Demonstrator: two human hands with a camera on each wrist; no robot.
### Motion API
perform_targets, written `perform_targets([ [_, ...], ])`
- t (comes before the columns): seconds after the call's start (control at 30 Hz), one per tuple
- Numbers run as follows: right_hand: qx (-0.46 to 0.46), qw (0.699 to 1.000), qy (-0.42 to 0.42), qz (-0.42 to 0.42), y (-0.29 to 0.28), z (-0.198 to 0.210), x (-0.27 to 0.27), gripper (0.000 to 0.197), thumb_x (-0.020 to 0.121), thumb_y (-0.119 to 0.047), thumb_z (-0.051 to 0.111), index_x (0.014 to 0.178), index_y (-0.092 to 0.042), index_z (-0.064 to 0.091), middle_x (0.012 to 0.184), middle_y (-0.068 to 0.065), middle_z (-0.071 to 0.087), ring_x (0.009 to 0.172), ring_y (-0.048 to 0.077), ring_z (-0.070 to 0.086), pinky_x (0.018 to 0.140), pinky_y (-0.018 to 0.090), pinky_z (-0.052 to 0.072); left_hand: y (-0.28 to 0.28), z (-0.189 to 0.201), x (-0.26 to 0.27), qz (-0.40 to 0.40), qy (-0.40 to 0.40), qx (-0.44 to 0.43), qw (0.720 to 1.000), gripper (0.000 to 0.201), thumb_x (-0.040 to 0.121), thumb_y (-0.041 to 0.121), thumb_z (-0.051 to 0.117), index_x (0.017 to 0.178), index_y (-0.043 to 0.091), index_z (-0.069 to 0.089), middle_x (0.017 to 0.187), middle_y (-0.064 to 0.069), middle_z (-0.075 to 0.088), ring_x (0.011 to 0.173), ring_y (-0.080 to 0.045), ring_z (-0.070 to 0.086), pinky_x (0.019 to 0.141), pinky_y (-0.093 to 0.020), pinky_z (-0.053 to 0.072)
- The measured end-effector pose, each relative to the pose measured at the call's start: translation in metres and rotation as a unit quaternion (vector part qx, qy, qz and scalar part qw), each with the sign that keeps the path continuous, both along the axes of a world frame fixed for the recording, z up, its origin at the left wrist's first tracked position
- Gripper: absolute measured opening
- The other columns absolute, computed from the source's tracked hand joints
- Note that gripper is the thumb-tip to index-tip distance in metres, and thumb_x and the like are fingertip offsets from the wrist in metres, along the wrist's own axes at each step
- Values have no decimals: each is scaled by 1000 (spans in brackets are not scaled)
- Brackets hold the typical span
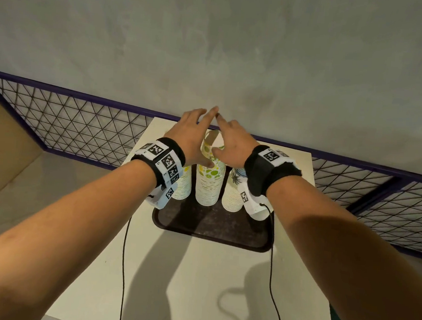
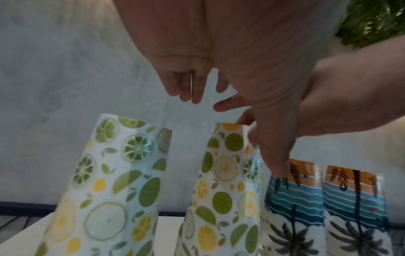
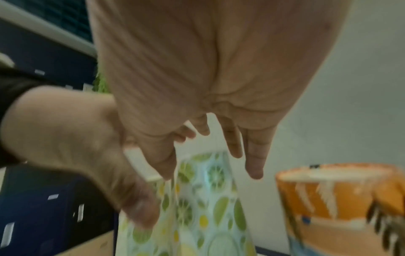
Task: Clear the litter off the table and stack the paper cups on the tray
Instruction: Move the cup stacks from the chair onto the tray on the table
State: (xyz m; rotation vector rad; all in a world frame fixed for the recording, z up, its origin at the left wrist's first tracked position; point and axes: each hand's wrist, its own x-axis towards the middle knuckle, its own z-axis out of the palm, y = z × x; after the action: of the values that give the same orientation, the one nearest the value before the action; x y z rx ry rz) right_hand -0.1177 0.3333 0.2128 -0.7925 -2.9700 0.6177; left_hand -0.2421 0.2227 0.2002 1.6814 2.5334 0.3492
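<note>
On the dark tray [image 1: 210,228], tall upturned stacks of paper cups [image 1: 208,184] stand together, no litter shows on the table [image 1: 196,283], and the left hand [image 1: 190,136] and right hand [image 1: 232,146] hover around the middle stack, fingers spread and grasping nothing, so the job looks nearly done.

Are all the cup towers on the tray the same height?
No, the middle citrus stack rises well above the palm-tree stack beside it on the dark tray.

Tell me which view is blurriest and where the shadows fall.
Right wrist view is blurriest: the left hand and orange-rimmed cup smear. Left wrist view is softer only near the thumb. Head view is sharp, arm shadows crossing the table and tray.
</note>
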Motion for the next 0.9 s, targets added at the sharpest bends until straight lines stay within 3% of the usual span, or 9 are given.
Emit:
perform_targets([
  [0.1,33,999,-3,-29,14,20,23,77,89,-34,63,155,-12,30,148,19,38,134,39,43,106,45,44,3,-2,5,-19,-24,-2,1000,134,61,48,92,159,35,2,157,-8,30,142,-29,34,106,-44,45],
  [0.17,81,994,-62,-32,20,25,37,67,87,-39,63,145,-11,44,139,17,45,129,38,43,101,45,46,8,-4,10,-33,-33,-4,999,121,66,47,89,158,40,11,155,-7,32,140,-27,40,102,-41,48],
  [0.27,113,981,-157,-7,21,17,44,68,84,-44,68,142,-15,48,128,13,53,118,35,52,94,45,50,18,-8,21,-43,-18,-30,998,100,75,44,84,156,41,25,155,-5,33,134,-27,48,100,-38,48],
  [0.43,117,974,-196,9,28,-12,42,56,89,-22,71,141,-17,51,124,15,54,111,35,60,83,38,51,23,-15,23,-30,-13,-29,999,77,82,22,80,148,34,42,151,-3,38,125,-28,56,95,-39,51],
  [0.53,123,974,-192,-2,32,-21,42,48,90,-19,69,136,-16,54,120,15,54,107,35,61,79,37,49,22,-16,18,-21,-27,-25,999,74,81,21,80,145,33,45,148,-1,40,121,-26,58,93,-40,53],
  [0.7,109,977,-182,-6,32,-18,44,58,91,-23,69,145,-17,47,129,16,53,117,35,57,91,40,52,23,-15,20,-20,-31,-26,999,78,79,24,81,146,33,43,149,-3,39,127,-29,53,99,-40,50],
  [0.8,101,983,-151,-15,30,-3,57,72,90,-34,67,153,-18,35,137,16,48,128,39,44,99,46,46,26,-12,29,-24,38,-19,999,93,72,43,83,151,32,36,157,-7,34,143,-34,34,115,-47,34],
  [0.9,104,988,-98,-50,37,16,81,74,86,-39,67,150,-17,37,139,14,46,128,37,39,101,48,44,31,-3,44,-63,88,17,994,92,72,46,81,152,29,37,158,-8,33,145,-32,30,115,-49,33],
])
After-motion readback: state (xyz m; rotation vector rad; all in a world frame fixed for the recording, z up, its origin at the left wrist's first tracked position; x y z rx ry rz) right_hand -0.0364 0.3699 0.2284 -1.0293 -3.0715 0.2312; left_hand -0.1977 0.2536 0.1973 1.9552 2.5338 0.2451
